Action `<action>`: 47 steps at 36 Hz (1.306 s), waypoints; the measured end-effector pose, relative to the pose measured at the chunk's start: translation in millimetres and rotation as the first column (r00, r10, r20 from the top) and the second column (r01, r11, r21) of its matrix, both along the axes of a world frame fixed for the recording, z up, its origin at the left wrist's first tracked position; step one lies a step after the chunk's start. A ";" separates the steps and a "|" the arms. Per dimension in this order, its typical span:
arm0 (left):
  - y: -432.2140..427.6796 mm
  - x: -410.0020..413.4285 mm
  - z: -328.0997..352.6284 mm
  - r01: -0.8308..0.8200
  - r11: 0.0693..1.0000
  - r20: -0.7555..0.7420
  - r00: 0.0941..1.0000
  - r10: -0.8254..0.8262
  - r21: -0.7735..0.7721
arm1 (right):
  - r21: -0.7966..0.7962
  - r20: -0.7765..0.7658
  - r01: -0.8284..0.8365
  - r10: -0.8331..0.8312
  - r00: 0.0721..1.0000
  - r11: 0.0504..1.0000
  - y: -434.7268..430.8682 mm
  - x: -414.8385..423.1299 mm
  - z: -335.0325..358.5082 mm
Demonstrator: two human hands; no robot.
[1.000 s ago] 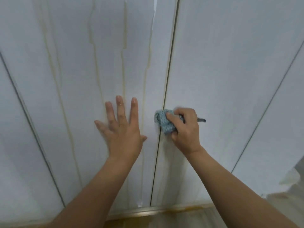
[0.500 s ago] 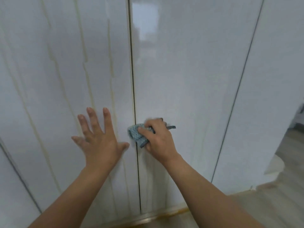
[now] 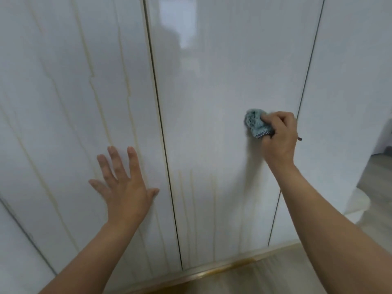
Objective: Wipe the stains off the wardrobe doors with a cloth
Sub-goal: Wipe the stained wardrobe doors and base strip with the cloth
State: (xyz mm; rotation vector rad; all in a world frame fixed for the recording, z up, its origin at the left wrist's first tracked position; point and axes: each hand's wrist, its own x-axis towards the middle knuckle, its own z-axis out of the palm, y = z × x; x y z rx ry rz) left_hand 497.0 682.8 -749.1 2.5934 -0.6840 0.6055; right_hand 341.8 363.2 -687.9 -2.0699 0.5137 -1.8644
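Note:
White glossy wardrobe doors fill the view. The left door carries several long yellowish drip stains running top to bottom. The middle door shows fainter drips only in its lower part. My left hand presses flat on the left door with fingers spread, close to the gap between the doors. My right hand grips a bunched blue-green cloth and holds it against the right side of the middle door, near its right edge.
A third door stands to the right. A yellow-brown puddle line runs along the base of the doors on the pale floor. A white rounded object sits at the far right by the wardrobe's corner.
My right hand has carried the cloth from the gap between the doors rightward and up across the middle door. The view has swung right. My left hand stays flat on the left door.

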 end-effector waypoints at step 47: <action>-3.2 11.8 -21.2 -0.008 0.999 0.190 0.982 0.000 0.042 | 0.382 -0.212 0.097 -0.015 0.977 0.919 -39.7 -40.3 -126.4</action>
